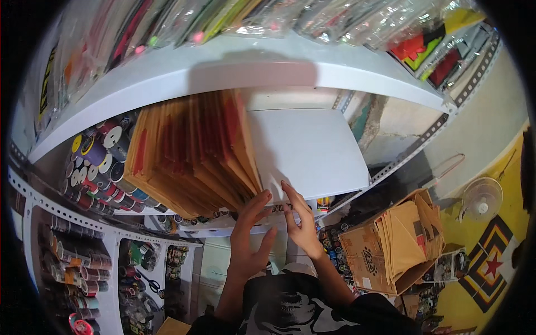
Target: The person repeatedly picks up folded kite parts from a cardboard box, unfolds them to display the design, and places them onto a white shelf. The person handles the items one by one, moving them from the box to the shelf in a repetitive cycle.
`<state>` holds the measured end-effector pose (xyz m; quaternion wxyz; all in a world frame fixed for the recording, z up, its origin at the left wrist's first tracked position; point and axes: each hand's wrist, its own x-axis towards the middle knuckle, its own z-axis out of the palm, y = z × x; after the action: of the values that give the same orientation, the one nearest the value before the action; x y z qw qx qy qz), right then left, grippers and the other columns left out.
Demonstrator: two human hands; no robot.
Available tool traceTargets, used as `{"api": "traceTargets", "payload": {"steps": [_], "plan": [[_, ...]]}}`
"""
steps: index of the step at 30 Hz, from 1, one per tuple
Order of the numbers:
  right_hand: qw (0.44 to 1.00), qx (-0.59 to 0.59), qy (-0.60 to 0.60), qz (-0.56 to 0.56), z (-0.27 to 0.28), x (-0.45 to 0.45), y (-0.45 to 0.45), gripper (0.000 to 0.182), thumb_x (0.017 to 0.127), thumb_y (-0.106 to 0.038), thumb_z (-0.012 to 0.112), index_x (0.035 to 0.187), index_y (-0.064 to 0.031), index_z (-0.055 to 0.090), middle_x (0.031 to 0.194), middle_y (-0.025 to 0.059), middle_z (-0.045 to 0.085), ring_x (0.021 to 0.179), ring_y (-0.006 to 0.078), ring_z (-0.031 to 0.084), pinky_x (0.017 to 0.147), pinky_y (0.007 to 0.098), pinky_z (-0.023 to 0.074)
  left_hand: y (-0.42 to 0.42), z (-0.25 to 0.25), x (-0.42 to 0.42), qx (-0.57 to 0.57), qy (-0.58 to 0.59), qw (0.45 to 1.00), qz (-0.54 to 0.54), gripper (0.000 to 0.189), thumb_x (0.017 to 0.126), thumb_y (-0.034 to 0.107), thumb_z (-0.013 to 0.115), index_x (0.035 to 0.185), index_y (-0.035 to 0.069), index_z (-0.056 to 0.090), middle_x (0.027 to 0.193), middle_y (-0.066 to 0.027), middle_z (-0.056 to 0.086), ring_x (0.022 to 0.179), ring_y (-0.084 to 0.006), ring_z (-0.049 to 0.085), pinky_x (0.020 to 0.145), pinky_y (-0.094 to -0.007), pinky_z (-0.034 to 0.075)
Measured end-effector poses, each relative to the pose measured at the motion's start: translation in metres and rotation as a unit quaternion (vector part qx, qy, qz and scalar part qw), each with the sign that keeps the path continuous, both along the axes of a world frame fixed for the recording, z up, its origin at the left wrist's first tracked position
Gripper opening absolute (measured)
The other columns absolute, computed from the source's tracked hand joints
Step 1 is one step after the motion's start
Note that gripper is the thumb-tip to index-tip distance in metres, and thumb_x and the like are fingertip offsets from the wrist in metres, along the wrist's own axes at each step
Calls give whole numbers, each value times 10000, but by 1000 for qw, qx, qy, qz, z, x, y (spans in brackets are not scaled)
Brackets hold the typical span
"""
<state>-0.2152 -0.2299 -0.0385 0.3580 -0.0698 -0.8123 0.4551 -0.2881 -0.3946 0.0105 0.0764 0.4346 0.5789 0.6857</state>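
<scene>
A thick row of brown paper envelopes (188,163), some with red markings, stands upright on a white metal shelf. My left hand (251,240) is raised at the row's right front corner, fingers apart. Its fingertips overlap the lower edge of the rightmost envelope; whether they touch it I cannot tell. My right hand (300,224) is held beside it, fingers spread and nothing in them, in front of the white shelf board (310,146). The bare part of this board lies to the right of the envelopes.
Thread spools (102,167) are stacked left of the envelopes. Overhead, a white shelf edge (251,75) carries plastic-wrapped flat packs (268,21). At lower right stands a cardboard box (362,259) with more brown envelopes (402,238). Farther right is a fan (482,200). Scissors (150,281) lie on the lower left shelving.
</scene>
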Motion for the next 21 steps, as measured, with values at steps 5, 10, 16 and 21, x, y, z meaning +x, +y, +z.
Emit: {"api": "traceTargets", "payload": {"steps": [5, 10, 16, 21], "plan": [[998, 4, -32, -49, 11, 61, 7, 595, 979, 109, 590, 1558, -18, 546, 1584, 200, 563, 1471, 355, 541, 1211, 398, 408, 22, -10, 17, -10, -40, 998, -54, 614, 1008, -24, 597, 1594, -7, 414, 1610, -208, 496, 1491, -344, 514, 1165, -467, 486], [987, -71, -30, -138, 1, 133, 25, 587, 969, 114, 613, 1539, -18, 569, 1572, 210, 564, 1457, 350, 551, 1211, 397, 401, 56, -14, 46, -44, -46, 989, -136, 543, 1023, -13, 583, 1554, -11, 470, 1585, -195, 525, 1463, -323, 542, 1160, -453, 490], [961, 0, -47, -272, 4, 215, 47, 537, 1009, 91, 605, 1537, 9, 547, 1573, 196, 555, 1349, 297, 636, 1124, 392, 507, 116, -12, 93, -79, -46, 967, -238, 463, 1045, 18, 579, 1505, -18, 532, 1559, -189, 545, 1440, -304, 564, 1144, -451, 503], [924, -103, -29, -367, 10, 283, 58, 580, 987, 100, 622, 1545, -47, 568, 1528, 200, 582, 1404, 343, 584, 1175, 394, 436, 174, -7, 141, -80, -3, 948, -309, 428, 1033, 21, 621, 1461, 6, 596, 1535, -180, 573, 1392, -302, 597, 1087, -435, 552]]}}
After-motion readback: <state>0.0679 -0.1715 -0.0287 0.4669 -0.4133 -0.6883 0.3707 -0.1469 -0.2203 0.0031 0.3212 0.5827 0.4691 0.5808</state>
